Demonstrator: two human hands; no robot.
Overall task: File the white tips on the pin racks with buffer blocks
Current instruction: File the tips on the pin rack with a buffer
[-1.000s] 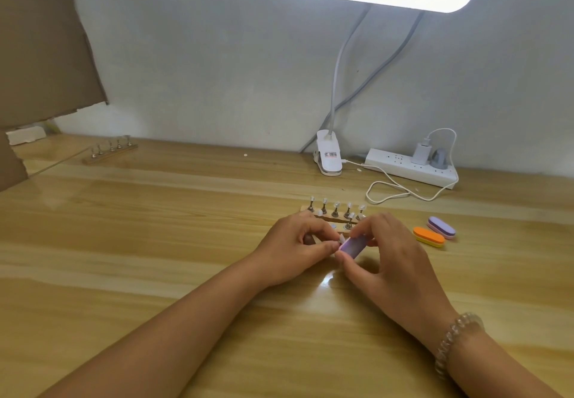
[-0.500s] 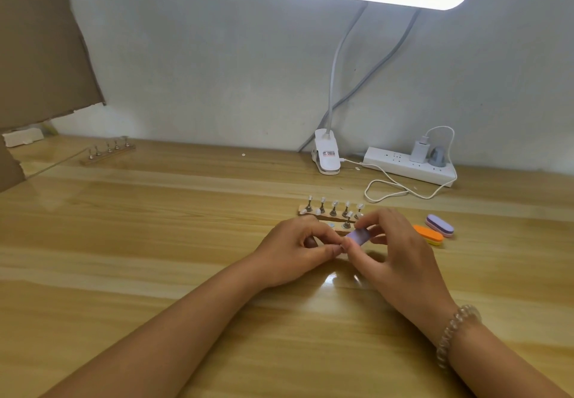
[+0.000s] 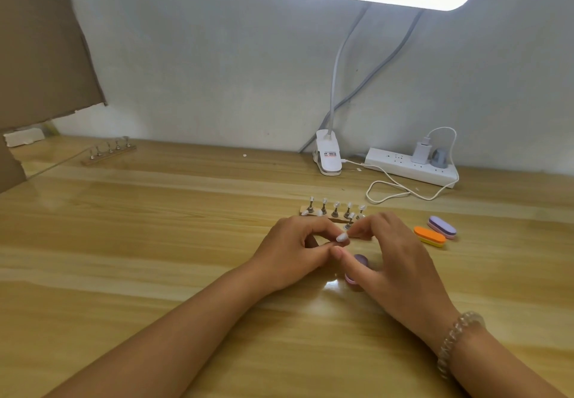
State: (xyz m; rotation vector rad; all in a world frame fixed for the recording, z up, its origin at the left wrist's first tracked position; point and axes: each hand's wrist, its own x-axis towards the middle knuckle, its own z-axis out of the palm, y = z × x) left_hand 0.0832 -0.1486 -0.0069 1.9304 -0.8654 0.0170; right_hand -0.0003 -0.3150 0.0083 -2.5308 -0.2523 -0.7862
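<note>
A person's hands meet over a wooden counter (image 3: 155,242). The left hand (image 3: 298,251) pinches a white tip (image 3: 341,237) between thumb and forefinger, just in front of the pin rack (image 3: 313,212). The right hand (image 3: 394,261) curls beside it, forefinger reaching toward the tip. A purple buffer block (image 3: 361,260) sits under its thumb; whether the hand grips it cannot be told. Two spare blocks (image 3: 430,236) lie to the right.

On the wooden surface (image 3: 155,242), the left hand (image 3: 295,251) pinches a white tip (image 3: 341,237) just in front of the pin rack (image 3: 334,212). The right hand (image 3: 400,261) meets it fingertip to fingertip. A purple buffer block (image 3: 360,261) shows under the right thumb; whether this hand grips it is unclear. An orange block (image 3: 429,236) and another purple block (image 3: 442,226) lie to the right.
</note>
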